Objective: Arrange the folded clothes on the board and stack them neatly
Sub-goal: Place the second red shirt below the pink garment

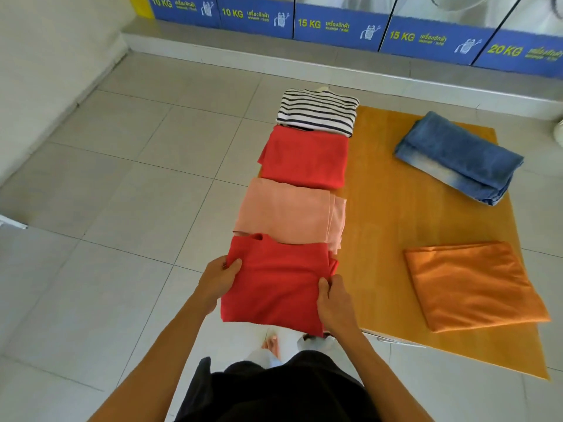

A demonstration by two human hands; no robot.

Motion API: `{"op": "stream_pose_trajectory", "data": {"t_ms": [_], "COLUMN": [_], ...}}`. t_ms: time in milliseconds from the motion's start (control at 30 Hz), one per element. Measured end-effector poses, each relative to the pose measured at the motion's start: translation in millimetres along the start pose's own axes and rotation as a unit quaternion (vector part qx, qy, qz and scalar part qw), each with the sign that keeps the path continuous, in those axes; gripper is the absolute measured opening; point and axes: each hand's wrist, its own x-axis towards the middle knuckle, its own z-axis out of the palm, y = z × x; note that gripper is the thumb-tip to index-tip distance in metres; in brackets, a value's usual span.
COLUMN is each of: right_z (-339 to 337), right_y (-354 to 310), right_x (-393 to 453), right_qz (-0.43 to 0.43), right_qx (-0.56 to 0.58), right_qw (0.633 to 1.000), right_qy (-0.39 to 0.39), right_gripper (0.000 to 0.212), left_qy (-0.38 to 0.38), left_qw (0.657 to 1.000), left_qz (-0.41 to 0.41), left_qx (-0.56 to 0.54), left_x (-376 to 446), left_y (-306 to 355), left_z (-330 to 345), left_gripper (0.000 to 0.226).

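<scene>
Tiled laundromat floor, orange board (396, 208) partly hidden by folded clothes, left hand (217, 280) and right hand (333, 303) each in a pinching grip on nearest red garment (274, 287), fingers tucked under, unseen.

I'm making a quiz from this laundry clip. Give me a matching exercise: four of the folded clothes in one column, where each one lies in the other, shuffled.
Clothes:
1. striped shirt
2. pink garment
3. folded jeans
4. orange cloth

Places:
A. near right part of the board
B. far end of the left row
C. far right part of the board
D. in the row, just beyond the red garment gripped by both hands

Pairs: 1-B, 2-D, 3-C, 4-A
</scene>
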Motion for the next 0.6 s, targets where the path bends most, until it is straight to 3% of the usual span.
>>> {"op": "stream_pose_trajectory", "data": {"t_ms": [133, 267, 333, 600], "right_z": [2, 7, 10, 15], "right_y": [-6, -10, -12, -18], "right_x": [7, 13, 15, 25], "right_qz": [0.046, 0.033, 0.016, 0.003], "right_qx": [0.028, 0.009, -0.006, -0.072], "right_qw": [0.999, 0.999, 1.000, 0.996], "right_qy": [0.005, -0.013, -0.011, 0.055], "right_gripper": [0.031, 0.053, 0.050, 0.033], "left_qy": [0.057, 0.078, 0.080, 0.110], "left_qw": [0.996, 0.988, 0.984, 0.967], "left_qz": [0.018, 0.042, 0.062, 0.104], "left_qx": [0.071, 0.126, 0.144, 0.206], "left_x": [15, 23, 26, 47], "left_y": [-2, 3, 1, 6], "left_z": [4, 9, 10, 10], "left_gripper": [0.020, 0.052, 0.056, 0.039]}}
